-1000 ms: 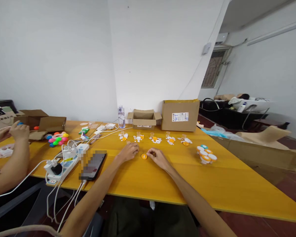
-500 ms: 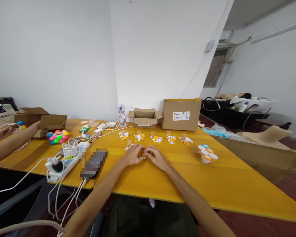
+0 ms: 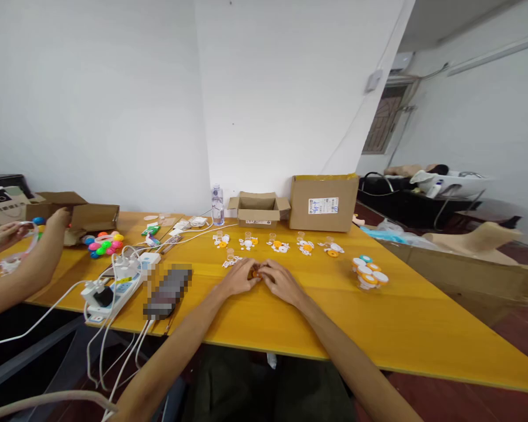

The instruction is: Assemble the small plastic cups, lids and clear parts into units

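Note:
My left hand (image 3: 241, 278) and my right hand (image 3: 282, 280) meet over the middle of the yellow table (image 3: 334, 328). Between their fingertips they grip a small round orange plastic part (image 3: 256, 274), mostly covered by the fingers. Just beyond my left hand lie white cut-out pieces (image 3: 232, 263) beside a small clear cup (image 3: 230, 254). Further back is a row of similar small groups, each with a clear cup and white and orange parts (image 3: 280, 246). To the right stands a cluster of round pieces with white, orange and teal tops (image 3: 369, 272).
An open carton (image 3: 258, 220), a larger closed carton (image 3: 323, 205) and a water bottle (image 3: 217, 205) stand by the wall. Left are a phone (image 3: 167, 293), a power strip (image 3: 123, 287) with trailing cables and colourful balls (image 3: 103, 244). Another person's arms (image 3: 30, 264) reach in at far left.
My hands stay in nearly the same place, fingers shifting slightly around the orange part. At far left, the other person's nearer arm has drawn back, and clear plastic now shows below their hands.

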A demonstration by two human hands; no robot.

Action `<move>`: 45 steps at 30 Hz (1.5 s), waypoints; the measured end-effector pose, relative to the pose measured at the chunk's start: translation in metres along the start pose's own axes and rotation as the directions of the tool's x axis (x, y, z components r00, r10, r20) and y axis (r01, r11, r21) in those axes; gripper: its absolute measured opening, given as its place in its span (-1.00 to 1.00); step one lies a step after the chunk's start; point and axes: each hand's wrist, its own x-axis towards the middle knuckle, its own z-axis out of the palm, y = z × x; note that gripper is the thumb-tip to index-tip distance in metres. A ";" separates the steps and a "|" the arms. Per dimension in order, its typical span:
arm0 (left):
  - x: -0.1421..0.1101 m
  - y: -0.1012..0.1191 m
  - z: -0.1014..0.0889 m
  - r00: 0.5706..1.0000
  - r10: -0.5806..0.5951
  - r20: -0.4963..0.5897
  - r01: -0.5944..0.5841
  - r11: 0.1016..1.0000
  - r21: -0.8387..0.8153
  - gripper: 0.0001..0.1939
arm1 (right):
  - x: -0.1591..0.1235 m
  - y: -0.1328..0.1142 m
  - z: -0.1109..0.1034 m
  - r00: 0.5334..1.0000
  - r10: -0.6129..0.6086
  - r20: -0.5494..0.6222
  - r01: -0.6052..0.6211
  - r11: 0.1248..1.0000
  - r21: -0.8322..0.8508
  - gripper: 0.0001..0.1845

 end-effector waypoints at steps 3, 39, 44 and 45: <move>-0.001 0.001 0.000 1.000 0.005 -0.025 -0.006 1.000 -0.022 -0.82 | 0.000 0.002 0.001 1.000 -0.018 -0.007 0.018 1.000 -0.024 -0.69; 0.002 0.004 0.004 0.999 -0.035 -0.031 0.035 0.999 0.001 -0.88 | 0.008 0.036 0.006 0.816 0.565 -0.126 -0.472 0.775 0.420 -0.95; 0.000 0.007 0.004 1.000 -0.020 -0.009 0.020 1.000 -0.003 -0.88 | 0.018 0.048 0.011 0.810 0.582 -0.071 -0.527 0.777 0.346 -0.96; -0.001 0.007 0.004 1.000 -0.010 -0.006 0.010 1.000 -0.006 -0.88 | 0.021 0.050 0.013 0.816 0.574 -0.073 -0.522 0.785 0.333 -0.94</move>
